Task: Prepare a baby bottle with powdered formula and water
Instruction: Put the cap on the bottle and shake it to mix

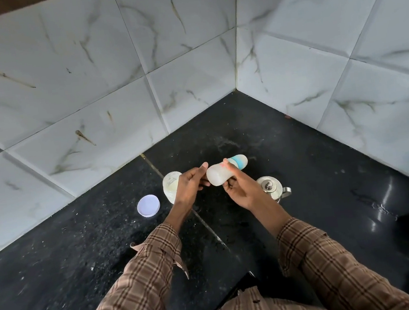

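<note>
A: Where's the bottle [220,174]?

B: Up off the desk [56,265], lying nearly flat between both hands, cap end pointing far and right. The right hand [240,189] has its fingers curled round the body. The left hand [191,183] sits at the base end with fingers fairly straight, just touching it, gripping nothing

A: So it's being shaken?

B: Looks that way to me, since the inside shows milky. To do it well, I'd keep the right grip firm and brace the base with the left palm

A: Anything close by to mind?

B: The open jar [171,187] sits behind the left hand, its lid [148,205] to the left, and a steel kettle [271,187] near the right wrist, so keep the swings short
</note>
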